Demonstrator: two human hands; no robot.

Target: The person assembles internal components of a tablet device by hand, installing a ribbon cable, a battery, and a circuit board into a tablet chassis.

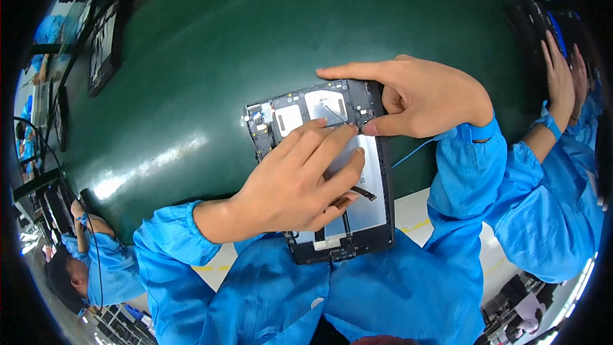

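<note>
Head view: dark green surface (204, 38), glare at left, pale floor (412, 207) below its near edge. Two blue-sleeved co-workers, one right (543, 217), one lower left (115, 275). One opened tablet-like device (375, 172) before you, lower end past the near edge. Your left hand (297, 182) bends over its middle; your right hand (424, 96) spans its upper right corner, thumb on its face. Can't tell whether either hand grips. Open surface lies beyond the device.

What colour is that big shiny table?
The tabletop is dark green; it shows best in the head view.
</note>
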